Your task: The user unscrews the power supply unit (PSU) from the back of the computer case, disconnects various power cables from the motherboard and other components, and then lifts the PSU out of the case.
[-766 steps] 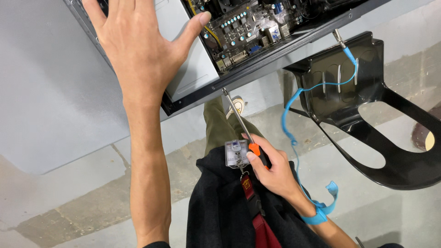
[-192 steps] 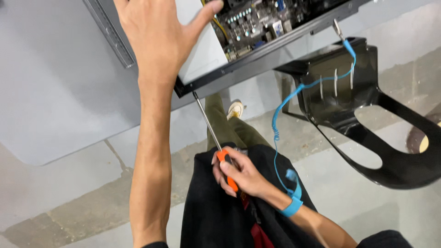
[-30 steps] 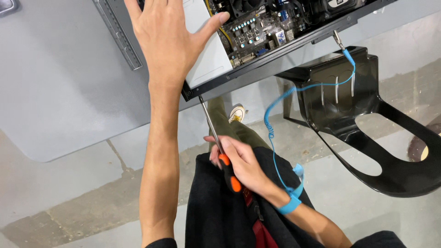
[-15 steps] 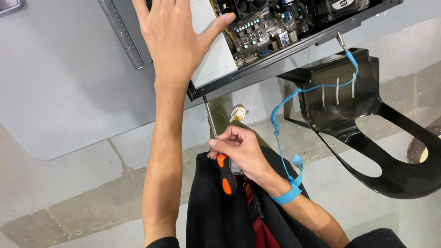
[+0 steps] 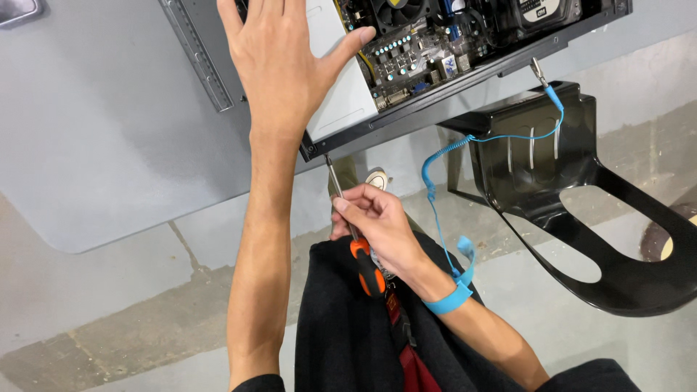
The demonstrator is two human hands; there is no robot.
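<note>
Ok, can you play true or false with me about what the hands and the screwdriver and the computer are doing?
1. The left hand lies flat on the open computer case. True.
2. The right hand holds a hammer. False: it holds a screwdriver with an orange and black handle.
3. The screwdriver's tip points up at the lower edge of the case. True.
4. The wrist strap on the right arm is red. False: it is blue, with a coiled blue cord running up to a clip on the case.
5. The black chair stands on top of the grey table. False: it stands on the floor, to the right of it.
</note>
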